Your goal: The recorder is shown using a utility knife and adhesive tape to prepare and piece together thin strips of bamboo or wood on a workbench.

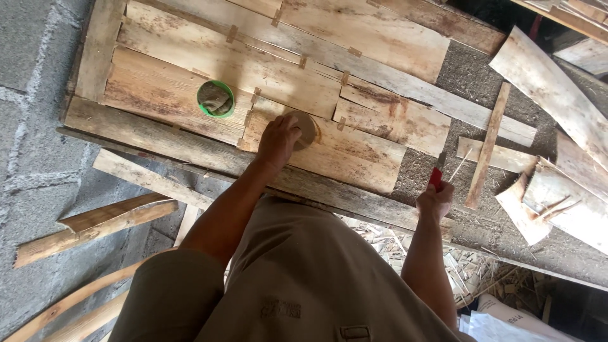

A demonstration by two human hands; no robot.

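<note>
Centre of bench (190, 149): left hand (277, 139) presses round tan roll of tape (306, 128) onto pale veneer sheet (354, 155); right hand (434, 199), at 4 o'clock, grips red-handled knife (437, 174). Keep roll flat w/ even pressure, blade pointed away.

A tub (215, 99) sits on the boards (285, 76), left of a disc (306, 128); a slat (487, 145) lies right

Warm daylight, bright on the pale patched wooden boards (266, 69) at upper centre; lower right corner falls into deep shadow. Focus mostly sharp, slight wide-angle bending at edges, no glare.
</note>
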